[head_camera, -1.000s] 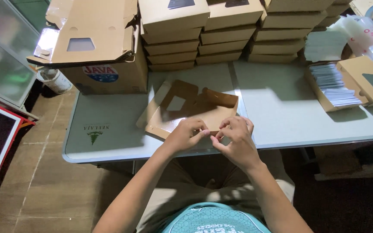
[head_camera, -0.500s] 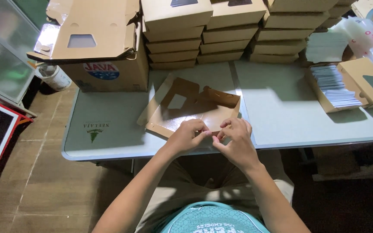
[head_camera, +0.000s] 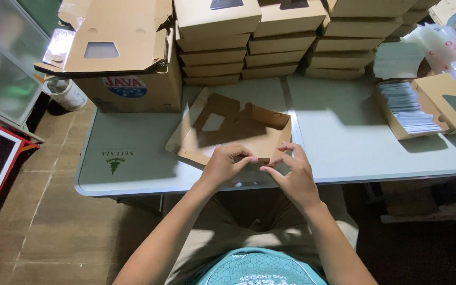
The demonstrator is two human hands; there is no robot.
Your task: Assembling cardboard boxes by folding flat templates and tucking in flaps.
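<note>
A half-folded brown cardboard box with a window cut-out lies on the grey table in front of me, its lid flap spread to the left. My left hand pinches the box's near wall with its fingertips. Just to the right, my right hand touches the same near edge, thumb and fingers bent towards the left hand. The near flap is partly hidden under both hands.
Stacks of folded window boxes line the table's far side. A large carton topped with flat blanks stands far left. An open box of white sheets sits at the right. A white bucket stands on the floor.
Both hands have stayed at the box's near edge, with only small finger shifts. The box looks slightly turned and nearer the table edge.
</note>
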